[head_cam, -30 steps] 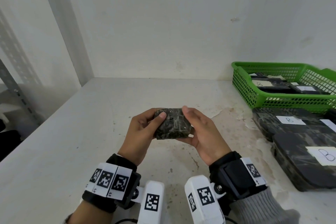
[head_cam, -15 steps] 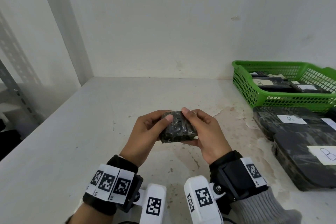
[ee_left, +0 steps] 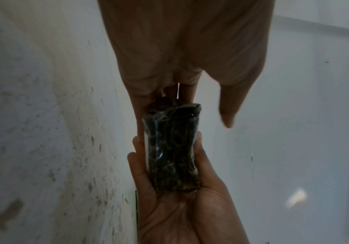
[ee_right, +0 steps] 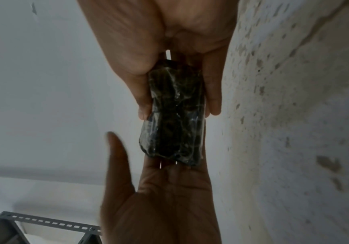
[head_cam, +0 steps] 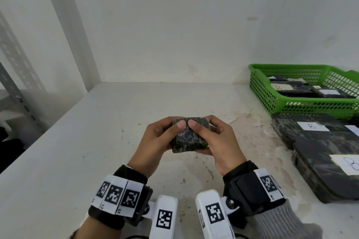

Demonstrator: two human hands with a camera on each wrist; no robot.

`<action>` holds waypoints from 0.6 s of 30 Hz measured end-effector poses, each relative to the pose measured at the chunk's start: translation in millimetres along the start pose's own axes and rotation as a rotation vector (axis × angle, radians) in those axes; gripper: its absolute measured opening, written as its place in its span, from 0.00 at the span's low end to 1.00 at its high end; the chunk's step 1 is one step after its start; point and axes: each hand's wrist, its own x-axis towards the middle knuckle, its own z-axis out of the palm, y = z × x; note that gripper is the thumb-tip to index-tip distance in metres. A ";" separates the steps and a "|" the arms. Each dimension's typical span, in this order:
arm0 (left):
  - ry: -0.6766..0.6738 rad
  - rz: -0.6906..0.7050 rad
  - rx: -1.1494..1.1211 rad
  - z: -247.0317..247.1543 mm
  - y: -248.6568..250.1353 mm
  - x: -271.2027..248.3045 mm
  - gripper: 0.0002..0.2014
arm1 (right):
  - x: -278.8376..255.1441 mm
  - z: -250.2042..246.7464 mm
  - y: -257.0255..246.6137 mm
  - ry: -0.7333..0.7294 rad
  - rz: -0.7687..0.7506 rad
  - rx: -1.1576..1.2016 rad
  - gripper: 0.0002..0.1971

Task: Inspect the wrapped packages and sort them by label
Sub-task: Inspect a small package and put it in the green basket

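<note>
Nearest the camera, the left hand [head_cam: 155,141] and the right hand [head_cam: 219,141] together held a small dark wrapped package [head_cam: 187,135] above the stained white table [head_cam: 77,151], near its middle. Each hand's fingers curled under and around one end of the package, and both thumbs pressed on its upper face, tips almost touching. No label showed on the faces in view. To the right on the table lay two larger dark wrapped packages [head_cam: 318,153] side by side, each with a white label marked B. Farther right and back, against the wall, stood a green basket [head_cam: 260,87] holding more dark packages with white labels, one of them reading B.
</note>
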 end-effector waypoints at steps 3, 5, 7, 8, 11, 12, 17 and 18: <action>0.037 0.022 0.020 0.8 0.0 -0.6 0.13 | 0.1 -0.2 0.0 -0.018 0.012 0.004 0.09; 0.072 0.022 0.020 0.6 -0.6 -0.6 0.14 | 1.4 -1.1 -0.7 -0.054 0.031 -0.003 0.13; 0.107 -0.001 -0.002 -1.0 -0.2 0.4 0.12 | 3.1 -2.3 -2.3 -0.101 0.064 0.015 0.13; 0.115 -0.014 -0.023 -1.9 0.3 0.8 0.11 | 3.8 -3.0 -2.9 -0.118 0.074 0.024 0.10; 0.105 -0.047 -0.065 -1.6 4.3 1.1 0.14 | 3.4 -2.4 -3.0 -0.114 0.056 -0.009 0.07; 0.110 -0.045 -0.062 -0.7 5.2 1.0 0.16 | 2.9 -2.0 -2.0 -0.111 0.046 -0.025 0.08; 0.179 0.001 -0.022 -2.3 1.4 2.0 0.10 | 1.4 -0.5 -0.7 -0.158 0.052 -0.003 0.11; 0.182 -0.005 -0.023 -2.9 1.1 2.2 0.11 | 1.7 -0.9 -1.2 -0.173 0.064 0.021 0.14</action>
